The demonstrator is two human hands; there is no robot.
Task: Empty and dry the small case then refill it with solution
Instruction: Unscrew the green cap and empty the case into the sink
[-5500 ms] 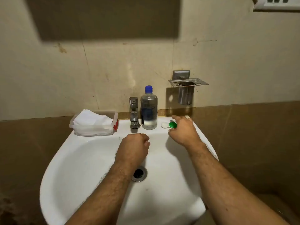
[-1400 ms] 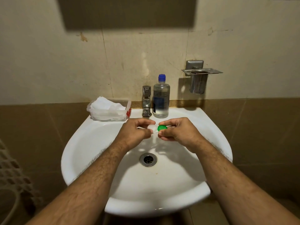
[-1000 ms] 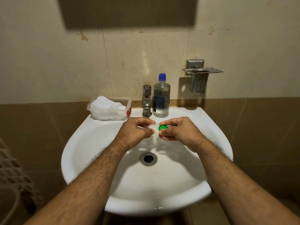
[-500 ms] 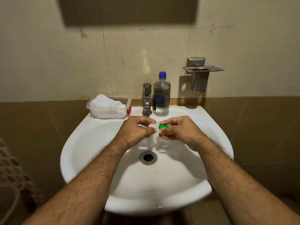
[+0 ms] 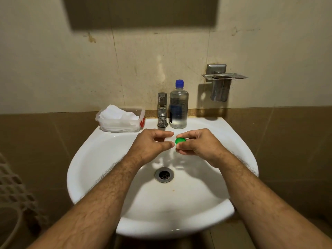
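Together left hand (image 5: 152,143) and right hand (image 5: 195,142) fingers pinch small case (image 5: 177,140) over sink (image 5: 86,159).

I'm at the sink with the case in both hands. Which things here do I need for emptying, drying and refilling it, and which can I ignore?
Needed:
small case, pinched by left hand and right hand
green cap
solution bottle
tissues in the tub
sink

Ignore:
tap
wall holder
plastic lattice, far left

On the sink (image 5: 86,159) rim's back: tissue box (image 5: 120,121) left, tap (image 5: 162,112) middle, bottle (image 5: 179,106) right.
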